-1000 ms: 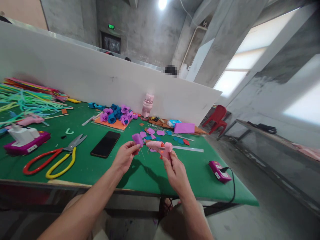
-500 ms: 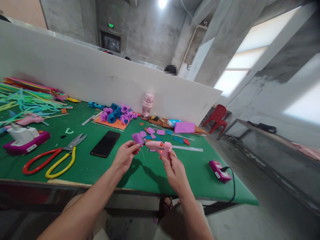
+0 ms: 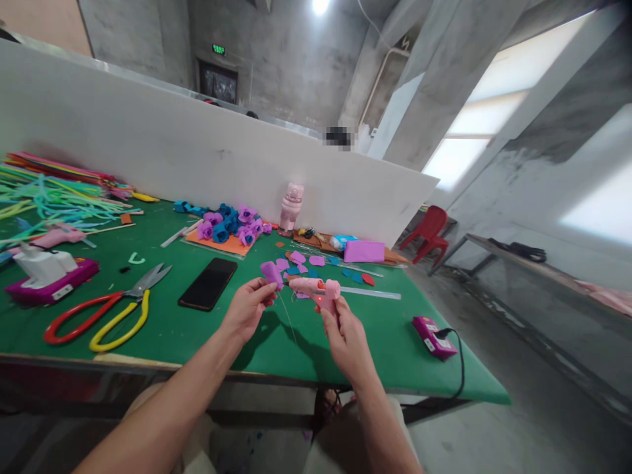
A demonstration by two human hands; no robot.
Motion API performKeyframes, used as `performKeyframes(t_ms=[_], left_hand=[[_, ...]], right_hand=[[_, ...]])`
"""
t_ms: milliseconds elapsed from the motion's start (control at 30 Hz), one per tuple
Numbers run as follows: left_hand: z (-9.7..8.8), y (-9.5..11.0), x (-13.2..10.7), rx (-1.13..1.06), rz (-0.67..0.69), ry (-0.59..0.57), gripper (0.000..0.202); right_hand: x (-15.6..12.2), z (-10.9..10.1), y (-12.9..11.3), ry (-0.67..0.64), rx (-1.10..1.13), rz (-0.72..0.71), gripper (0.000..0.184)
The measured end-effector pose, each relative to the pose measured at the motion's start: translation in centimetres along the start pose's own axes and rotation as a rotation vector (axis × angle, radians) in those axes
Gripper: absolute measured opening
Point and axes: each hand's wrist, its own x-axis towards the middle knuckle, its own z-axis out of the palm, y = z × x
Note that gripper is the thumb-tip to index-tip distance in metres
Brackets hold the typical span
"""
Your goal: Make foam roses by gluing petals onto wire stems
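My left hand (image 3: 248,307) pinches a small purple paper flower piece (image 3: 271,274) above the table. Wrapped round the handle of a pink hot glue gun (image 3: 316,289) is my right hand (image 3: 344,329). The gun's nozzle points left, at or very near the purple piece; whether they touch I cannot tell. A red light glows on the gun, and a clear glue stick (image 3: 372,293) sticks out of its back. A thin strand hangs below the purple piece. Beyond the hands lie loose purple petals (image 3: 316,261) and blue petals (image 3: 351,275).
Finished purple and blue flowers (image 3: 227,222) sit on orange sheets (image 3: 217,245). Left of my hands lie a phone (image 3: 208,284) and red-and-yellow scissors (image 3: 118,306). A pink bottle (image 3: 290,209) stands by the white partition (image 3: 222,158). A purple power socket (image 3: 434,337) with a cord is at right.
Both hands keep nearly the same place and grip. The purple piece tilts slightly, and the thin strand below it shows longer and more clearly.
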Motion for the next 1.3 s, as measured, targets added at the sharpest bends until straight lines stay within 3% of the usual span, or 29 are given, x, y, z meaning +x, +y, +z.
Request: performKeyframes(t_ms=[100, 333, 567, 667, 800, 1033, 1167, 1300], left_hand=[[0.1, 0.2, -0.1, -0.006, -0.024, 0.027, 0.021], [0.1, 0.3, -0.2, -0.052, -0.09, 0.008, 0.02], [0.2, 0.0, -0.3, -0.181, -0.173, -0.07, 0.014], [0.5, 0.0, -0.3, -0.216, -0.19, -0.085, 0.013], [0.8, 0.1, -0.4, -0.212, -0.186, -0.098, 0.012], [0.8, 0.2, -0.4, -0.15, -0.17, -0.093, 0.013], [0.8, 0.1, -0.4, -0.134, -0.145, -0.084, 0.015], [0.9, 0.2, -0.3, -0.097, -0.096, -0.085, 0.018]], right_hand=[[0.1, -0.1, 0.4, 0.015, 0.103, 0.096, 0.031], [0.5, -0.4, 1.9, 0.048, 0.785, 0.388, 0.032], [0.8, -1.6, 4.6, -0.011, 1.028, 0.522, 0.026], [0.9, -2.3, 6.0, -0.027, 0.906, 0.51, 0.027], [1.6, -3.5, 9.2, -0.027, 0.443, 0.539, 0.03], [1.4, -5.8, 14.7, 0.111, 0.012, 0.644, 0.019], [1.0, -6.2, 14.6, 0.2, -0.165, 0.651, 0.019], [2.4, -4.6, 11.1, 0.272, -0.2, 0.477, 0.031]])
